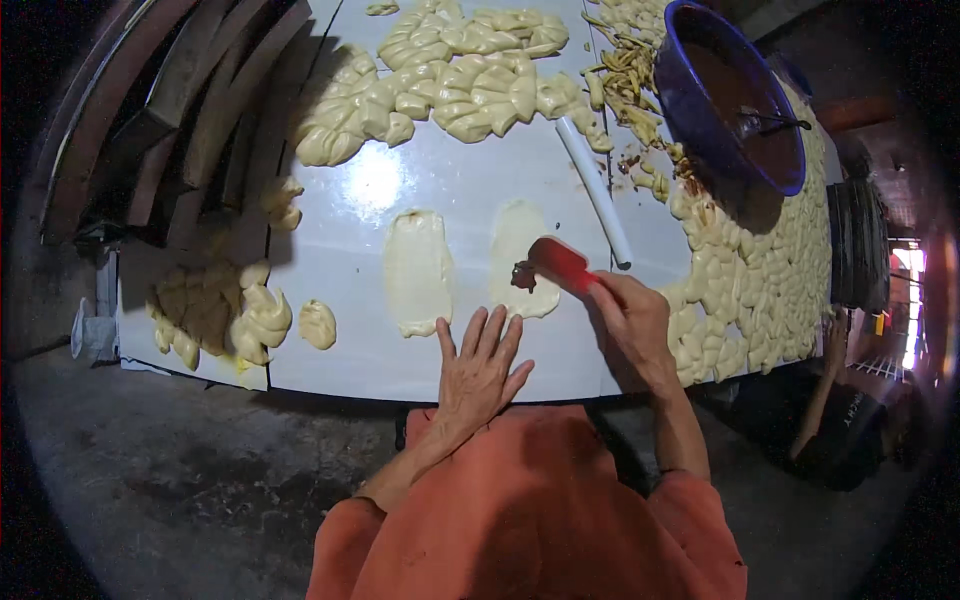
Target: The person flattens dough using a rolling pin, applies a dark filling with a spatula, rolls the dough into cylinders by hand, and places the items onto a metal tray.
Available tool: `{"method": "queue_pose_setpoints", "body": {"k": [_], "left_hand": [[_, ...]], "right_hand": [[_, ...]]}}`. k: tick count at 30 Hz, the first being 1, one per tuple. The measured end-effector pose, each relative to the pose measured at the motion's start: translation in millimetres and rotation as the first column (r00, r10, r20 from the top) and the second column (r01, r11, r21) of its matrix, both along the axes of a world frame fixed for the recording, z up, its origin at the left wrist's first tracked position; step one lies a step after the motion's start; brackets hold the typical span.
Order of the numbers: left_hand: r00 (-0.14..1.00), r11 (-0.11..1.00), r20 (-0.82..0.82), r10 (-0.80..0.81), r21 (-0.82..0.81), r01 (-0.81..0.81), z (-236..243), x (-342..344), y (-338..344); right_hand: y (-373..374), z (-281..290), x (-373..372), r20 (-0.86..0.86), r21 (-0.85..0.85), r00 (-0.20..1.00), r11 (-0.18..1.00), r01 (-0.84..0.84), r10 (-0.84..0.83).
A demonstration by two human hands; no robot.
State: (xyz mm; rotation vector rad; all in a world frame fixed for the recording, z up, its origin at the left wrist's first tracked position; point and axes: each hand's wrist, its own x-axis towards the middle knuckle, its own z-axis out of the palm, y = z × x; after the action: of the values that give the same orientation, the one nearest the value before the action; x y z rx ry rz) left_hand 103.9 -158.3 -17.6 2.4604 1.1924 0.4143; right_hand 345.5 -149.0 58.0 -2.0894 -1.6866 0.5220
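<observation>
My right hand [638,318] grips a red scraper [563,264], its blade over the right one of two flattened dough strips. A dab of dark brown filling [523,276] lies at the blade's edge on that right dough strip [515,228]. The left dough strip [418,270] is bare, long and pale. My left hand [477,365] rests flat with fingers spread, fingertips by the lower ends of the strips. A white rolling pin [594,195] lies slantwise beyond my right hand. Farther right stands a purple basin [690,110] of brown filling, with a utensil [775,120] in it.
Soft dough pieces [480,90] crowd the far side of the white table [330,290]; more dough pieces [750,290] cover its right side. At left lie a dough heap [205,305] and a single lump [317,325]. Stacked trays [170,110] stand far left. Another person [825,410] is at right.
</observation>
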Motion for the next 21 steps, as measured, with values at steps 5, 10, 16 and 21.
{"method": "queue_pose_setpoints", "body": {"k": [5, 10, 16, 21], "left_hand": [[1.0, 1.0, 0.003, -0.009, 0.018, 0.009, -1.6, 1.0, 0.3], [0.999, 1.0, -0.048, 0.016, -0.013, -0.017, 5.0, 0.5, -0.4], [0.998, 0.999, -0.038, 0.045, 0.0, -0.045, 2.0, 2.4, -6.3], [0.996, 0.997, -0.064, 0.065, -0.048, -0.068, 13.8, 10.6, -1.6]], "right_hand": [[8.2, -3.1, 25.1, -0.171, -0.212, 0.985, 0.977, -0.017, -0.02], [41.5, 29.7, 70.7, -0.712, -0.328, 0.626, 0.939, 0.105, -0.319], [108.7, 98.2, 212.7, -0.456, 0.092, 0.824, 0.903, 0.421, -0.337], [159.8, 86.2, 322.7, 0.043, 0.072, 0.966, 0.965, 0.251, -0.254]]}}
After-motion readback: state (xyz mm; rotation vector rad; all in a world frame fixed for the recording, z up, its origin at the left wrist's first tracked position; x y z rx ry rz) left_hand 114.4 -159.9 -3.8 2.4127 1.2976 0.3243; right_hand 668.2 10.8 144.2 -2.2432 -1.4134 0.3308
